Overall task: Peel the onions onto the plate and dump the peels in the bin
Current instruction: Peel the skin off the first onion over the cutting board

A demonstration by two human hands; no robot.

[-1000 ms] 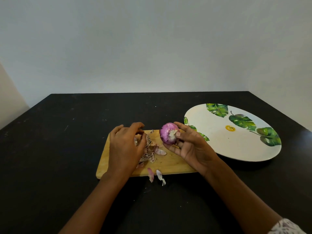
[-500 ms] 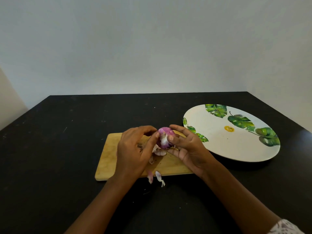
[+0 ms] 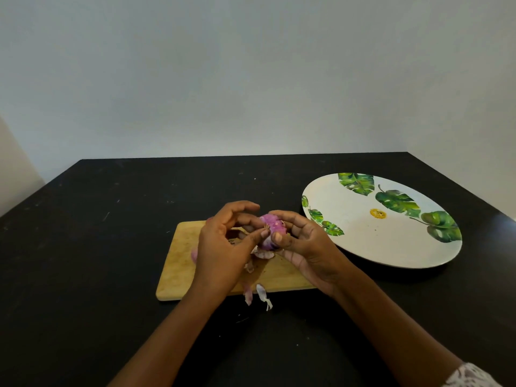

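A purple onion (image 3: 271, 227) is held just above a wooden cutting board (image 3: 181, 261). My right hand (image 3: 307, 247) grips it from the right, thumb on its front. My left hand (image 3: 226, 244) meets it from the left, thumb and fingers pinching at its skin. Loose peels (image 3: 262, 254) lie on the board under my hands, and two pieces (image 3: 258, 297) hang over the board's near edge. A white plate with green leaf prints (image 3: 391, 241) lies to the right with nothing on it. No bin is in view.
The board and plate rest on a black table (image 3: 83, 247) that ends at a pale wall behind. The plate's left rim lies close to my right hand.
My left hand moved right from over the peels on the board to the onion and now pinches it. The right hand turned the onion a little in place.
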